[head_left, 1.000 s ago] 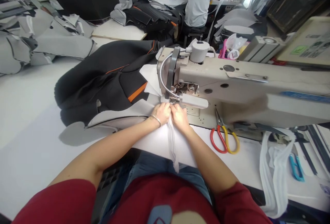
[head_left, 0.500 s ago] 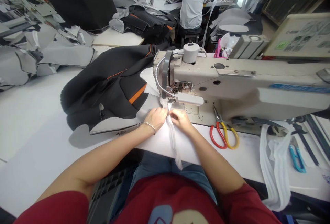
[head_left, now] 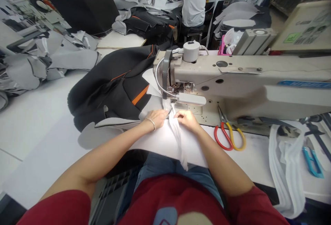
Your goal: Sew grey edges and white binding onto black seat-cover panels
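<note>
My left hand [head_left: 158, 118], with a thin bracelet on the wrist, presses down on white fabric [head_left: 165, 140] just left of the needle of a beige sewing machine [head_left: 232, 80]. My right hand [head_left: 187, 119] pinches a white strip [head_left: 179, 138] that runs from under the presser foot down over the table edge toward my lap. Both hands sit close together in front of the needle. A black cover with orange trim [head_left: 113, 87] lies behind and left of the hands.
Red and yellow scissors [head_left: 229, 135] lie on the machine bed to the right. Blue thread snips [head_left: 314, 161] and a bundle of white strips [head_left: 287, 169] sit at the far right. Grey fabric pieces [head_left: 51, 59] pile up at left. A person in white [head_left: 196, 0] sits behind.
Both hands have slid slightly back from the needle toward me, and the right hand has shifted its pinch on the white strip. The camera view has drifted a little.
</note>
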`<action>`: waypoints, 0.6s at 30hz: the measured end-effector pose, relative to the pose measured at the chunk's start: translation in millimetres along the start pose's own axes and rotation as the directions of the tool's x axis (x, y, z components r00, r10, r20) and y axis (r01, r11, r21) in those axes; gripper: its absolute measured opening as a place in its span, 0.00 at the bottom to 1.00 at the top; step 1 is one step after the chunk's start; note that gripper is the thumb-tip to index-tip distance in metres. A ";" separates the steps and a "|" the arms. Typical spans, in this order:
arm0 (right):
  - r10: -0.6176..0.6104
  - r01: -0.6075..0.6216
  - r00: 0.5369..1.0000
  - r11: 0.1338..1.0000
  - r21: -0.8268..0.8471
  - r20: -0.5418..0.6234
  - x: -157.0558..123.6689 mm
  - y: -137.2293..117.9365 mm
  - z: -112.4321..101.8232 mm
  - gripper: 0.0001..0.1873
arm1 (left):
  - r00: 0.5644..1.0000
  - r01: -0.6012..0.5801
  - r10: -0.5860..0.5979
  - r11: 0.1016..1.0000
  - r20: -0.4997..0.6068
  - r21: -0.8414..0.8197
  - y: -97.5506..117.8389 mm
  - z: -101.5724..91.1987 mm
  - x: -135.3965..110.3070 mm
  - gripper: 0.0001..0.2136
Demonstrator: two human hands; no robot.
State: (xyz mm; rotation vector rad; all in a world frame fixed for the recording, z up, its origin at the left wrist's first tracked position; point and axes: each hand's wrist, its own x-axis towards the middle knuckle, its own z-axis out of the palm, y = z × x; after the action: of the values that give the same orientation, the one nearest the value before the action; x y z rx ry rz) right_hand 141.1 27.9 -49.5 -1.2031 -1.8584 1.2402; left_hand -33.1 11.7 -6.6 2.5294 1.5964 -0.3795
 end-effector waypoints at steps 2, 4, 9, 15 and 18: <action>-0.004 0.004 1.000 1.000 -0.011 -0.002 0.4 -0.5 4.1 0.04 | 1.000 -0.023 0.024 1.000 -0.007 0.018 3.7 3.1 1.4 0.18; -0.014 0.013 1.000 0.998 -0.069 -0.014 1.1 -1.9 8.8 0.03 | 0.998 -0.056 0.055 0.998 0.028 0.029 6.8 4.0 4.7 0.16; -0.071 0.062 0.997 0.967 -0.248 -0.028 2.1 -1.2 16.0 0.03 | 0.982 -0.128 0.118 0.990 0.150 0.055 10.5 -0.8 15.0 0.13; -0.097 0.051 0.984 0.957 -0.286 -0.150 2.2 6.1 21.9 0.14 | 0.982 -0.144 0.137 0.989 0.128 0.045 12.7 -2.1 12.8 0.14; -0.185 0.123 0.979 0.873 -0.473 -0.086 1.1 2.5 26.5 0.10 | 0.991 -0.111 0.109 0.994 0.074 0.022 13.3 0.7 8.5 0.13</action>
State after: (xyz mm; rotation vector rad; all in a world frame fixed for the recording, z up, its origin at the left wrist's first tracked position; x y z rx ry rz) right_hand 119.3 19.2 -62.1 -1.3062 -2.1759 0.6232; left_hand -17.7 13.1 -10.1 2.5772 1.4289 -0.4767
